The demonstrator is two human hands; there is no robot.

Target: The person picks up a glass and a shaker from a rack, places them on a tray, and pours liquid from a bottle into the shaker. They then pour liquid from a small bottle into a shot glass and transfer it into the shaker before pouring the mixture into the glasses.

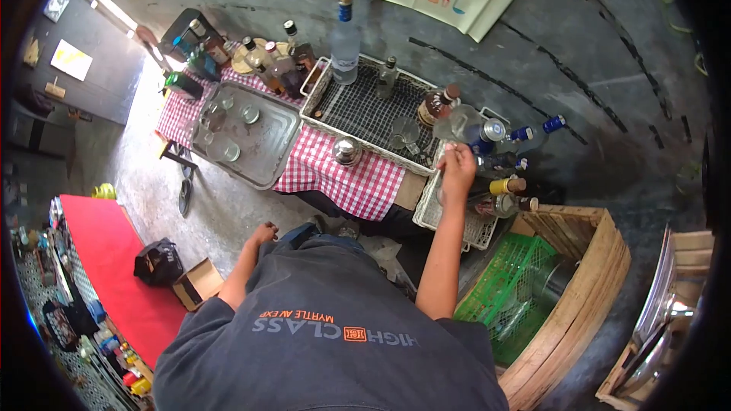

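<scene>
Your right fingers (450, 152) are bent at the lower end of a clear glass vessel (460, 123); you can't tell from here whether they grip it. That vessel stands out over the right end of a white wire basket (352, 109), with capped bottles (505, 160) crowded just beside it. Your left hand (265, 233) hangs near your waist (too small to say whether its fingers are curled or spread). Farther along the bench, a glass jar (346, 151) sits on the checked cloth (358, 186), and a grey tray (263, 144) carries several glasses (222, 148).
</scene>
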